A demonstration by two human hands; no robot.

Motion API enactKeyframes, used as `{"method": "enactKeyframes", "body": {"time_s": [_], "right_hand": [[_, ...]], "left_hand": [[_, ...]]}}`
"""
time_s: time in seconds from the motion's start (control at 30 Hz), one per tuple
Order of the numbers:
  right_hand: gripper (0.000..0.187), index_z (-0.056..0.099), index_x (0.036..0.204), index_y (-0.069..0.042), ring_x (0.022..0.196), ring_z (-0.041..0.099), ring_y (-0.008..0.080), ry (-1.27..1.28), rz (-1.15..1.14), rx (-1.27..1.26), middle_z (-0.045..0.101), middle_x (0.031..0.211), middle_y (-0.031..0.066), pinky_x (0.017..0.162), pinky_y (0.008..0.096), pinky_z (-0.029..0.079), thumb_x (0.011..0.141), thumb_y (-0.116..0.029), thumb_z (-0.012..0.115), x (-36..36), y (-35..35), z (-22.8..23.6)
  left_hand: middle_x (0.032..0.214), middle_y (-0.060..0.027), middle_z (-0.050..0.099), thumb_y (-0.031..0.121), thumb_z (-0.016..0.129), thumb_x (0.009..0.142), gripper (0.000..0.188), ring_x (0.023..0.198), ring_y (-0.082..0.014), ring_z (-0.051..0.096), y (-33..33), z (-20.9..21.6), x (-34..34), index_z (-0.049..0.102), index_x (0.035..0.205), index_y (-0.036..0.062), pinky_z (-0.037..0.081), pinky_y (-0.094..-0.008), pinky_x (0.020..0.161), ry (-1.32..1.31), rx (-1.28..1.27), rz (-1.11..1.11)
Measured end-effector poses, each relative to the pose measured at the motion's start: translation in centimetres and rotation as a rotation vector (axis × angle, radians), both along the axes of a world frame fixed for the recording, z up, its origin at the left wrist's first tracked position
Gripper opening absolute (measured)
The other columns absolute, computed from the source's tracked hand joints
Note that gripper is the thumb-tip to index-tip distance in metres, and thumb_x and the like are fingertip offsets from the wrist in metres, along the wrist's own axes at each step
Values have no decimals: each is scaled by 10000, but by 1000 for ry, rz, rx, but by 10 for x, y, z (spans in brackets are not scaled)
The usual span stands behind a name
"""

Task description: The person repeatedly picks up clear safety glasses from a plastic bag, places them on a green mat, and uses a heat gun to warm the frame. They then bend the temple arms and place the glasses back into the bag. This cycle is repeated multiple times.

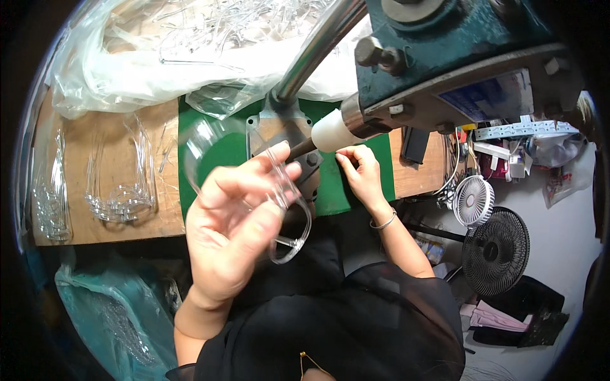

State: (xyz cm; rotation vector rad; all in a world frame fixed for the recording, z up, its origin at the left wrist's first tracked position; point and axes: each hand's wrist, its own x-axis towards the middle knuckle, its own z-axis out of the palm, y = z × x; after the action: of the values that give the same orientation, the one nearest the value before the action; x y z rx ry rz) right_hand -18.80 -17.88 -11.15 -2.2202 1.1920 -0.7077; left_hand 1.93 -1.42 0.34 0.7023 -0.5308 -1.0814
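Note:
My left hand is raised in front of the press, its thumb and fingers closed on a clear plastic eyeglass frame. One rounded rim hangs below the fingertips; the far part of the frame is smeared by motion. My right hand rests at the green mat, right of the press base. Its fingers are curled, thumb near the forefinger, and anything between them is too small to make out. Over the mat stands a dark green bench press with a white collar on its shaft and a metal column.
Clear eyeglass frames lie in two groups on the wooden table at left. Behind is a plastic bag with many clear pieces. A black case, a white fan and a black fan are at right.

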Motion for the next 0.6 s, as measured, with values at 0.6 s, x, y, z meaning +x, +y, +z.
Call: {"method": "enactKeyframes", "body": {"time_s": [0.6], "right_hand": [[172,560,817,-64,719,548,213,-249,722,20,572,787,43,639,291,431,701,-24,680,62,60,137]], "left_hand": [[978,-92,634,-1,695,731,562,807,-62,589,14,-13,-17,464,1242,-28,468,-213,740,-508,115,-72]]}}
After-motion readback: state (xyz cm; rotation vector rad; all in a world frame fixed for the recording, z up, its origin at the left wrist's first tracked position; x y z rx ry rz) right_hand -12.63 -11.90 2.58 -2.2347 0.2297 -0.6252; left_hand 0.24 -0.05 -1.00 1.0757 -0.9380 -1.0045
